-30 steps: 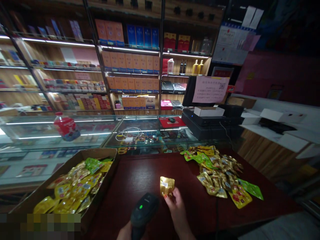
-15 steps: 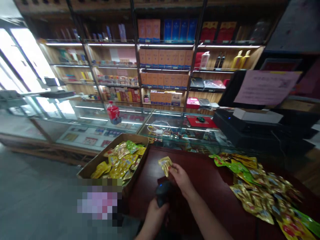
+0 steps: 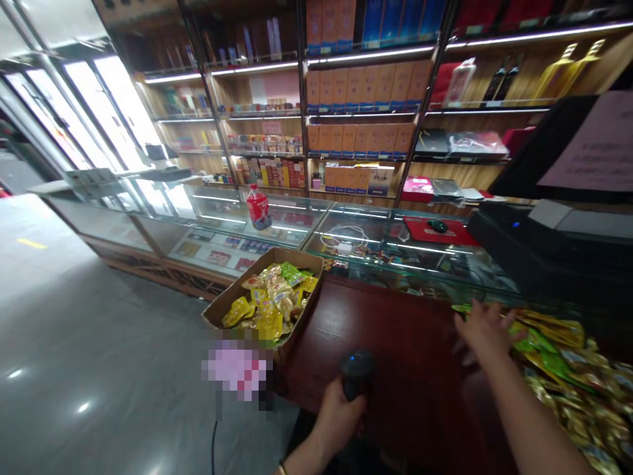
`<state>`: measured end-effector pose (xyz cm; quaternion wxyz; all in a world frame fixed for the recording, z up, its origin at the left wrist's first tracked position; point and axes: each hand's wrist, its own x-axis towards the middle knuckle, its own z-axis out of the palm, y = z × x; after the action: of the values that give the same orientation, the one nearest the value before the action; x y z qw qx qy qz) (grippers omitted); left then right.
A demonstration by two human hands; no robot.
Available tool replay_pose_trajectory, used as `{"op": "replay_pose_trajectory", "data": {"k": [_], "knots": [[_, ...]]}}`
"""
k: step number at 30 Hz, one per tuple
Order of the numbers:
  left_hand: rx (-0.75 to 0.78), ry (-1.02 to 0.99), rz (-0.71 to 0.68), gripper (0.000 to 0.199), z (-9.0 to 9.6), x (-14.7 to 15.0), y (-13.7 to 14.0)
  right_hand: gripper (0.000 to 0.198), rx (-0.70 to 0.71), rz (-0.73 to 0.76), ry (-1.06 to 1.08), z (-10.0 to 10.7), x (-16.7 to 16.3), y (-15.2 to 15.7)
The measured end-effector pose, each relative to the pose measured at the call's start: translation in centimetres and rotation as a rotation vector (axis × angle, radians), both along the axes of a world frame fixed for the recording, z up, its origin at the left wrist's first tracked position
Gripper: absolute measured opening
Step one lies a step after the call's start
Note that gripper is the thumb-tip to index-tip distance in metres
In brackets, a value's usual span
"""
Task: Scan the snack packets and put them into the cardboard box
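Note:
My left hand (image 3: 341, 414) is wrapped round the handle of a black barcode scanner (image 3: 359, 366), whose head shows a small blue light. With its fingers spread, my right hand (image 3: 485, 335) reaches over the left edge of a pile of snack packets (image 3: 583, 386), gold, yellow and green. It holds nothing that I can see, and whether the fingertips touch the packets I cannot tell. A cardboard box (image 3: 213, 315) at the left of the dark red tabletop (image 3: 380, 310) contains more foil packets (image 3: 270, 297) of the same colours.
Behind the tabletop runs a glass display counter (image 3: 297, 231) bearing a red bottle (image 3: 258, 208), a white cable (image 3: 345, 239) and a red mat (image 3: 457, 232). A dark terminal (image 3: 558, 165) stands at right. Stocked shelves (image 3: 363, 115) line the back wall.
My right hand no longer holds the gold packet; it has moved right to the pile and its fingers have spread. The scanner stays in my left hand. The view has shifted.

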<state>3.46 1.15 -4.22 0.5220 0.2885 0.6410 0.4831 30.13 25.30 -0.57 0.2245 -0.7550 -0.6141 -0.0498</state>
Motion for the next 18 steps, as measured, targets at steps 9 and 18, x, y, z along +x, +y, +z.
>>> {"op": "replay_pose_trajectory", "data": {"k": [9,18], "knots": [[0.059,0.012,-0.012,0.028,-0.9,-0.7,0.6,0.042,-0.228,0.114,-0.208,-2.0,5.4,-2.9],[0.101,0.064,0.053,0.035,-1.1,-0.7,0.6,0.041,-0.111,0.360,-0.106,-5.0,1.2,-8.8]]}}
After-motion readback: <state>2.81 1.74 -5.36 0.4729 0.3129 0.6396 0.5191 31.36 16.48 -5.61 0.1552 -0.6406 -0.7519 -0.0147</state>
